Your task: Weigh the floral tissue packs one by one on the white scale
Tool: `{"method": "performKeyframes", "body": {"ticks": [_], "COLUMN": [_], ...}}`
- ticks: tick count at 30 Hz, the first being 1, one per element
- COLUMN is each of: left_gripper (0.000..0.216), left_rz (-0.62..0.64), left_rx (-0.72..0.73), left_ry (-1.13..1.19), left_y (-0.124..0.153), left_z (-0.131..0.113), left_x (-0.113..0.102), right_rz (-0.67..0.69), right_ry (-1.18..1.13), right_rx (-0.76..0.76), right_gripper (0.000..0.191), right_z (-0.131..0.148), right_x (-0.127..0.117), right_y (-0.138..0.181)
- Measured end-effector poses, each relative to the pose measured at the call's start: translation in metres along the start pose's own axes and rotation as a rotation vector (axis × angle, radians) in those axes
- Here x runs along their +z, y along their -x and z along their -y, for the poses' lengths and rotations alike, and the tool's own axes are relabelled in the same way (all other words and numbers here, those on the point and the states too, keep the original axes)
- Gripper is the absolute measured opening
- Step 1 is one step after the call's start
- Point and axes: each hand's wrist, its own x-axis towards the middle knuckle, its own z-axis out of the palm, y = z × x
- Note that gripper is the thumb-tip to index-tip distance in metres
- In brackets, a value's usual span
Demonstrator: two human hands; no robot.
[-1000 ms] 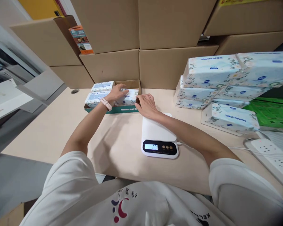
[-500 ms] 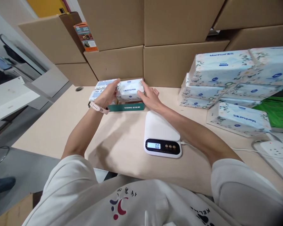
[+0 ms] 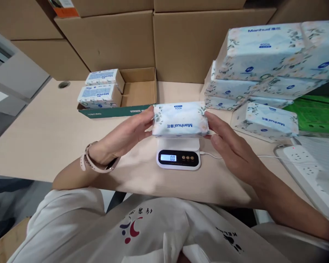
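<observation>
I hold a white, flower-printed tissue pack point(image 3: 180, 119) between both hands, just over the platform of a small white digital scale point(image 3: 178, 157) whose display reads 0.0. My left hand point(image 3: 126, 133) grips the pack's left end and my right hand point(image 3: 230, 146) its right end. A pink watch sits on my left wrist. Whether the pack touches the scale platform is not clear.
A shallow open cardboard tray point(image 3: 138, 89) behind the scale holds two tissue packs point(image 3: 100, 95) at its left. A pile of several tissue packs point(image 3: 263, 69) stands at the right. Brown cartons point(image 3: 109, 40) wall the back. A white power strip point(image 3: 304, 160) lies at right.
Both hands lifted one tissue pack out of the tray's right side and brought it toward me, over the scale. The tray's right half now shows bare cardboard.
</observation>
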Motion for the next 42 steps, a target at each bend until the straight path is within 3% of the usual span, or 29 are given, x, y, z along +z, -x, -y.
{"method": "performKeyframes", "body": {"ticks": [5,9,14,17,20,25,42], "left_gripper": [0.05,0.055,0.072,0.075,0.073,0.069,0.068], "left_rz": [0.039,0.026,-0.224,-0.276,-0.304,-0.393,-0.326], "left_rx": [-0.091,-0.057,0.136,0.262,0.285,0.3,0.264], "left_ry": [0.015,-0.036,-0.15,-0.193,-0.176,-0.158,-0.134], "left_y": [-0.007,-0.007,-0.003,-0.002,-0.001,-0.002,-0.002], "left_z": [0.011,0.019,0.056,0.082,0.096,0.097,0.102], "left_x": [0.005,0.003,-0.008,-0.017,-0.022,-0.017,-0.009], "right_rz": [-0.007,-0.057,-0.397,-0.574,-0.638,-0.664,-0.651], "right_ry": [-0.06,-0.112,-0.18,-0.151,-0.167,-0.191,-0.225], "right_rx": [0.058,0.031,-0.122,-0.15,-0.127,-0.162,-0.121], "right_gripper": [0.06,0.055,0.049,0.05,0.053,0.051,0.062], "right_z": [-0.022,-0.038,-0.066,-0.083,-0.091,-0.086,-0.081], "right_x": [0.002,0.007,0.017,0.018,0.017,0.019,0.021], "right_y": [0.017,0.013,0.006,0.007,0.008,0.007,0.005]}}
